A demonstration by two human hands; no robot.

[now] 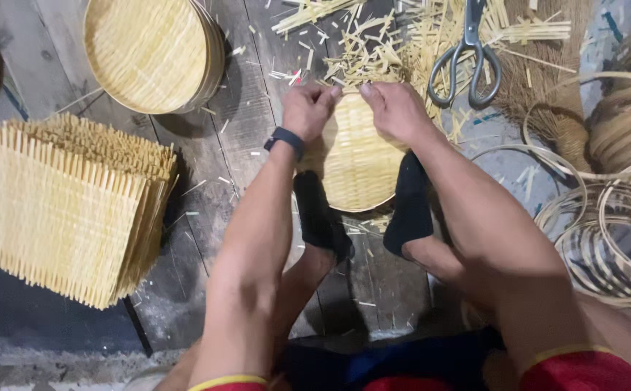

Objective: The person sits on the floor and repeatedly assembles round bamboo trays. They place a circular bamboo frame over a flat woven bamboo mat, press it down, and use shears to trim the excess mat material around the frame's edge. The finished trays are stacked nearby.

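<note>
Currently: left hand [307, 110] & right hand [396, 110], fingers pinched on far rim of small round bamboo basket [357, 163], braced between black-socked feet [320, 216]. Risk: rim slips, splinters; scissors [467, 58] lie near.

Two hands are counted at the upper middle of the frame, the left hand [307, 110] and the right hand [398, 110], with one round woven tray [357, 163] between them. One pair of scissors [466, 56] is seen at upper right, one stack of square mats [62, 206] at left, two black socks [320, 216] at centre
</note>
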